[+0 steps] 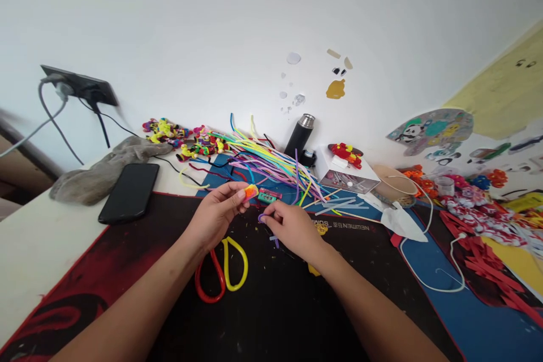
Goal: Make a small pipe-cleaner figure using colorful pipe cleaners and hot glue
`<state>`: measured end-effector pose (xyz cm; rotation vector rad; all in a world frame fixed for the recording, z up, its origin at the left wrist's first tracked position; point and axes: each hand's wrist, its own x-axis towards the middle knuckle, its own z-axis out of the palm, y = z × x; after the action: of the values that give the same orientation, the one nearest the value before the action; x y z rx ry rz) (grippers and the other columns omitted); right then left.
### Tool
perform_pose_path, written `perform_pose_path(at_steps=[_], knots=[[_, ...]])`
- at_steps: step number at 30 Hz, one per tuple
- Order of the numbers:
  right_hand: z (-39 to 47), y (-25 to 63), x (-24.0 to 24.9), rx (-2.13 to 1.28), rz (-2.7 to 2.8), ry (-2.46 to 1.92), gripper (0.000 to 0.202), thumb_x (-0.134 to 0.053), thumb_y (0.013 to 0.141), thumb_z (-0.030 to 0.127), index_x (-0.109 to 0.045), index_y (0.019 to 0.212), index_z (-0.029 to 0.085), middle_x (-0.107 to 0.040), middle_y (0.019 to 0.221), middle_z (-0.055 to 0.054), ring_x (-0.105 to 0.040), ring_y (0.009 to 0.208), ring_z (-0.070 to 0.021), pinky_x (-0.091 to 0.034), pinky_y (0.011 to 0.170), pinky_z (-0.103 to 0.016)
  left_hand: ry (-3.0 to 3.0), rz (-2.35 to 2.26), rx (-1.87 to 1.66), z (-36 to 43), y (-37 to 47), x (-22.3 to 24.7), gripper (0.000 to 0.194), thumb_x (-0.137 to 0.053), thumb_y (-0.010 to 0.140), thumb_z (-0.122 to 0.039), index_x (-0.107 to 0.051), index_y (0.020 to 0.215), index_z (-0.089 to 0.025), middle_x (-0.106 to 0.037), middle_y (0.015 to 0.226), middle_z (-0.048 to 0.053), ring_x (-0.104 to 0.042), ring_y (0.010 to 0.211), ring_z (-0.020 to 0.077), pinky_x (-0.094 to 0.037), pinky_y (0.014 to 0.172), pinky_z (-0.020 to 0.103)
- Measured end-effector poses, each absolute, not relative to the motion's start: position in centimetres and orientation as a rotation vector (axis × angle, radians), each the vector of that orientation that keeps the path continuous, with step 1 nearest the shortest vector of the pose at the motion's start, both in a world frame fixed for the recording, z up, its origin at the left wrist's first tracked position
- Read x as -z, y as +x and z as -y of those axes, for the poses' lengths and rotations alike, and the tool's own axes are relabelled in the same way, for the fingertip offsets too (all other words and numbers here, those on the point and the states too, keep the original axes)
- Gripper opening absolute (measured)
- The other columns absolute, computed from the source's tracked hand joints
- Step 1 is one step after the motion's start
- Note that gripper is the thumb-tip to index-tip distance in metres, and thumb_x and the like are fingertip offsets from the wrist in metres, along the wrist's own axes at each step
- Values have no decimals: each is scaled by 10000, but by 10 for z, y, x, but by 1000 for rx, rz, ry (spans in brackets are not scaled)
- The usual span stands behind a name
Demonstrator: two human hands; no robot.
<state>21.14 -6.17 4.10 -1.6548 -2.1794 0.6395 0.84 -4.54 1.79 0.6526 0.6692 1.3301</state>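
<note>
My left hand [223, 206] is closed, pinching a small orange-and-yellow piece [251, 192] between thumb and fingers; I cannot tell its exact kind. Just to its right, my right hand [294, 226] is also closed, with a curled purple pipe cleaner [262, 218] at its fingertips. Between and behind the hands lies a small green-and-pink packet [269, 197]. Scissors with one yellow and one red handle [245, 271] rest on the black mat [263, 322] below my left hand; their blades do not show clearly. Short purple bits [275, 242] lie beneath my right hand.
Behind the hands spreads a heap of coloured pipe cleaners [271, 161]. A black flask [299, 136] and a white box [345, 175] stand by the wall. A phone [129, 192] lies at left. A white cable [441, 289] and red strips [494, 271] lie at right.
</note>
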Motion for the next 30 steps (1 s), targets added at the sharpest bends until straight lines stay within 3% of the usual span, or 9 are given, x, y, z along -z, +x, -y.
perform_pose_path(at_steps=[9, 15, 21, 30], knots=[[63, 219, -35, -1085, 1560, -1281, 267, -756, 926, 490, -727, 939, 225, -454, 565, 89, -397, 485, -114, -316, 504, -264, 707, -708, -1290, 44, 8, -12, 379, -1035, 662, -337, -848, 936, -152, -779, 855, 60, -662, 715, 142, -512, 685, 255], [61, 210, -37, -1311, 1354, -1179, 390, -831, 828, 577, -693, 906, 220, -464, 555, 97, -361, 441, -88, -284, 442, -245, 792, -740, -1253, 46, 11, -14, 394, -1032, 664, -372, -853, 937, -152, -768, 856, 62, -653, 722, 148, -511, 672, 250], [62, 204, -42, -1353, 1307, -1150, 411, -861, 780, 576, -666, 863, 224, -474, 549, 98, -345, 435, -79, -264, 434, -237, 851, -756, -1214, 49, 11, -16, 389, -1028, 666, -401, -852, 918, -163, -749, 825, 56, -636, 722, 153, -503, 677, 258], [64, 206, -41, -1197, 1407, -1218, 331, -807, 839, 538, -707, 865, 223, -490, 569, 73, -396, 501, -111, -300, 489, -257, 896, -746, -1199, 50, 12, -16, 372, -1023, 676, -397, -856, 916, -167, -742, 827, 57, -629, 725, 157, -501, 683, 266]])
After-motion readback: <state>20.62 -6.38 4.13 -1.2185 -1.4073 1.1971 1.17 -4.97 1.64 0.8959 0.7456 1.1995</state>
